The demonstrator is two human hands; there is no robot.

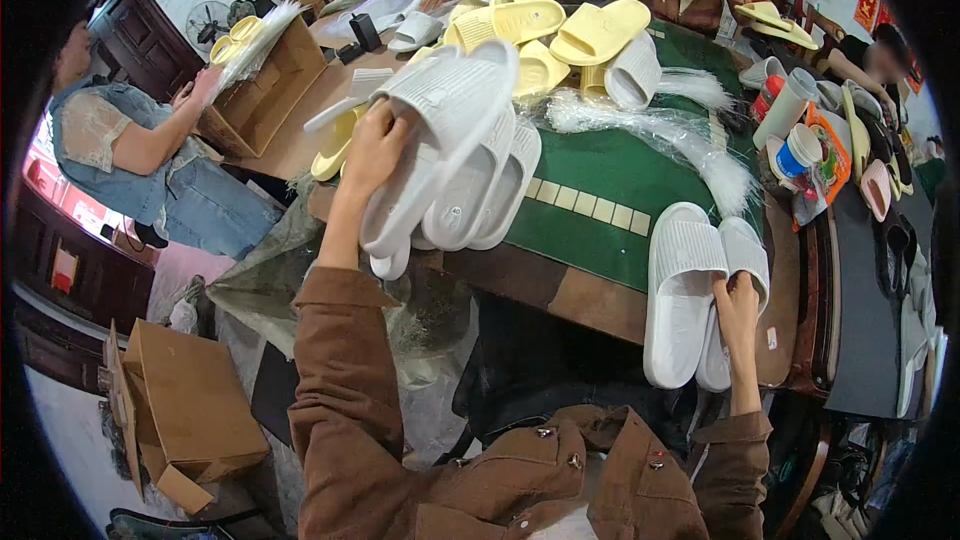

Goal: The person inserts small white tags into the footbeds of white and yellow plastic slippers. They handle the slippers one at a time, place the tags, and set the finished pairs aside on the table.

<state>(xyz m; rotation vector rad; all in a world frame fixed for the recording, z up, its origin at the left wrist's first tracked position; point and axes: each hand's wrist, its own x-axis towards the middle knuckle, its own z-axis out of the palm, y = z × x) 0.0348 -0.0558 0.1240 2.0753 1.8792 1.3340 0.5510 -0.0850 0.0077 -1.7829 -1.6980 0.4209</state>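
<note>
My left hand is closed on a pale grey slide slipper, lifted and tilted over the table's near left edge. Just beneath and beside it are more grey slippers, close together; which of them touch my hand I cannot tell. At the near right edge my right hand has its fingers wrapped round the strap side of a grey slipper. A second grey slipper lies against that one on its left, sole down, its heel reaching past the table edge.
Yellow slippers are heaped at the table's far side. Clear plastic strands lie across the green mat. Cups and a bottle stand at right. A person works beside an open carton; others sit opposite. Another carton stands lower left.
</note>
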